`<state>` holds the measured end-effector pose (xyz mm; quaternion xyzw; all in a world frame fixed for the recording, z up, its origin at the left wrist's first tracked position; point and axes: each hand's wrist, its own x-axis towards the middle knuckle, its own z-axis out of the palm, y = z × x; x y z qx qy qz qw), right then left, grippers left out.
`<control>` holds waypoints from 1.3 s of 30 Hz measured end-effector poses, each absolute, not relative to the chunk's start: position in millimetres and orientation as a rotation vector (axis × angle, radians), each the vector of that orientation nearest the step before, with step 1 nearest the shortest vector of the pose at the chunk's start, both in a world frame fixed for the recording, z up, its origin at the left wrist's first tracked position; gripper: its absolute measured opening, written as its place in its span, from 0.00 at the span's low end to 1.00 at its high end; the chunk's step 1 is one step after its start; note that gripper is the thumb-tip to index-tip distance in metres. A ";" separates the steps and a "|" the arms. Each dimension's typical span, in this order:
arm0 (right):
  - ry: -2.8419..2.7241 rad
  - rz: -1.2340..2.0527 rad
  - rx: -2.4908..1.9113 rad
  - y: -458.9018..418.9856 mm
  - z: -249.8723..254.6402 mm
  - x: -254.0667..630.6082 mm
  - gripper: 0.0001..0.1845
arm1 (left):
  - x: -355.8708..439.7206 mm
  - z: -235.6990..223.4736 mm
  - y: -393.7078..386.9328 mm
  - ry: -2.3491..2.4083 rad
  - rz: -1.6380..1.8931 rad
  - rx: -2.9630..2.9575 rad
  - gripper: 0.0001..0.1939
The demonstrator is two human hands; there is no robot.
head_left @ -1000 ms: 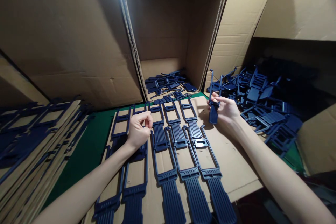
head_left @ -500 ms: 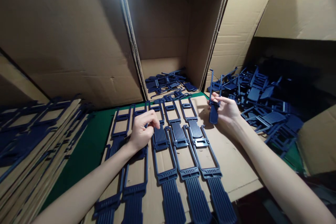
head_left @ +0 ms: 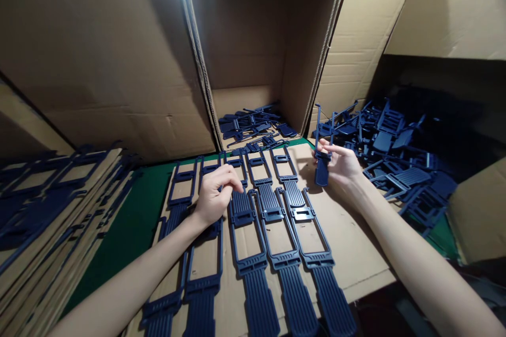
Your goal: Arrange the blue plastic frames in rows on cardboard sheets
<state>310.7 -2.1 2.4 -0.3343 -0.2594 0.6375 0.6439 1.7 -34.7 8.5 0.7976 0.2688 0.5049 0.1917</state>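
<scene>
My right hand (head_left: 344,166) is closed around a dark blue plastic part (head_left: 322,170) with a ribbed flat end and two long hooked arms. It holds this part upright above the right side of the cardboard sheet (head_left: 340,237). Over the left-middle of the sheet, my left hand (head_left: 216,192) is curled into a loose fist, and no object shows in it. Beneath and around that hand lie two rows of blue plastic frames with ribbed tongues, among them a nearer frame (head_left: 247,237) and a farther frame (head_left: 259,168). My left hand and forearm cover some of them.
A jumbled heap of blue parts (head_left: 395,137) fills the open box on the right. More loose parts (head_left: 253,126) lie inside the middle cardboard box (head_left: 253,47). At left, stacked cardboard sheets (head_left: 79,221) carry similar frames. Green table surface (head_left: 130,216) shows between.
The fingertips of my left hand have shifted very slightly to the right. My right hand and its blue part look the same.
</scene>
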 end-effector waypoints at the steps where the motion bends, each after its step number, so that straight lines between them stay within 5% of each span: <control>1: -0.590 1.451 -0.765 -2.3 2.6 310.8 0.14 | 1.7 8.7 -34.7 0.761 1.431 2.247 0.15; 8: -0.656 1.363 -0.842 2.6 -2.5 312.2 0.16 | 1.4 9.6 -33.7 0.802 1.447 2.302 0.13; 16: -1.001 0.912 -1.192 6.8 -15.4 308.0 0.09 | 1.6 11.0 -34.7 0.819 1.433 2.334 0.13; 30: -1.712 -0.026 -2.012 2.5 -21.8 324.4 0.19 | 3.1 10.3 -34.3 0.844 1.412 2.343 0.13; 39: -1.799 0.014 -1.806 2.6 -27.7 322.6 0.19 | 3.1 10.8 -35.5 0.869 1.391 2.358 0.14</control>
